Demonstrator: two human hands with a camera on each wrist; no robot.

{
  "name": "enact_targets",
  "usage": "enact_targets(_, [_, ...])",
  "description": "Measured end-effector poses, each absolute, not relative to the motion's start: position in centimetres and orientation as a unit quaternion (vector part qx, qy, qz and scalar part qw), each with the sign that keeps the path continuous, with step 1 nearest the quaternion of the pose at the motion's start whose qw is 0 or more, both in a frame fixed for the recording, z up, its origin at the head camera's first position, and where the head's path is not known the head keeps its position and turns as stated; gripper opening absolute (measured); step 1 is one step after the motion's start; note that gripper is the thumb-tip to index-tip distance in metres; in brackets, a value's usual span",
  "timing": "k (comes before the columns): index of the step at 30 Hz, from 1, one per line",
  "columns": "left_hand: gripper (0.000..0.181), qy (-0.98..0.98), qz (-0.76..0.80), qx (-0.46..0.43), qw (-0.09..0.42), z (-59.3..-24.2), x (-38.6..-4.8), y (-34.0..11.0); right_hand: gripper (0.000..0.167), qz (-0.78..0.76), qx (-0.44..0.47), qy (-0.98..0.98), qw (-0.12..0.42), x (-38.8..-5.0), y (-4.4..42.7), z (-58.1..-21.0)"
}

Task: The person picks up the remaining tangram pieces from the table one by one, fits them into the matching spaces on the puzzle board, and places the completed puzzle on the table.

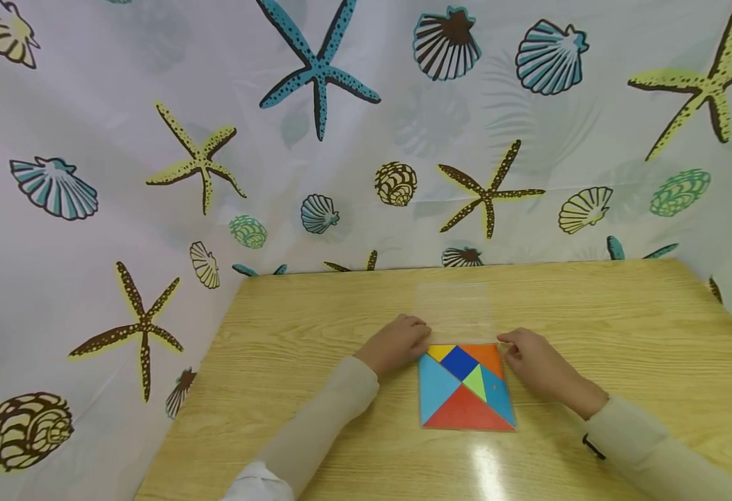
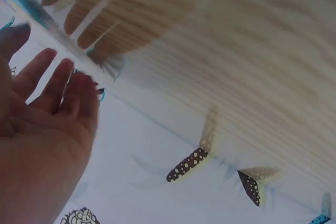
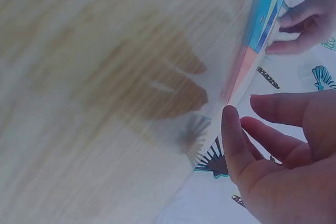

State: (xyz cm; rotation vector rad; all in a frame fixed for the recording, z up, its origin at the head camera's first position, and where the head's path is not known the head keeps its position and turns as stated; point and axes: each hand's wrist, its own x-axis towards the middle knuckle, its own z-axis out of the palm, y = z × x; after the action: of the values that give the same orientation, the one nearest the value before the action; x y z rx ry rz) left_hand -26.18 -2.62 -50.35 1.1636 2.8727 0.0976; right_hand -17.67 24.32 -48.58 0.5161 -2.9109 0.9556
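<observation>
A square tangram [image 1: 466,409] of coloured pieces lies on the table, its triangles and other shapes fitted together in a shallow tray. Behind it a thin clear sheet [image 1: 455,309], like a lid, lies flat on the wood. My left hand [image 1: 397,346] is at the tangram's far left corner, fingers loosely bent beside the edge. At the far right corner is my right hand [image 1: 538,363], with its index fingertip by the tray's edge. In the right wrist view, the right thumb and index finger [image 3: 235,135] stand apart, with nothing visible between them.
The wooden table [image 1: 303,313] extends to both sides of the tangram. A white cloth [image 1: 353,160] printed with starfish and shells hangs behind the table and along its left side. Light glares off the wood in front of the tangram.
</observation>
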Motion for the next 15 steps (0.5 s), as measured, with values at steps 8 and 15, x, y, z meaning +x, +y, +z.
enact_targets(8, [0.043,0.931,0.037,0.360,0.053,-49.7,-25.5,-3.5,0.025,0.313,0.141,-0.939,0.005,-18.5,24.2,-48.9])
enact_targets(15, [0.041,0.935,0.034,0.352,0.032,-49.9,-25.4,-3.6,0.018,0.329,0.132,-0.935,0.008,-18.8,23.6,-49.4])
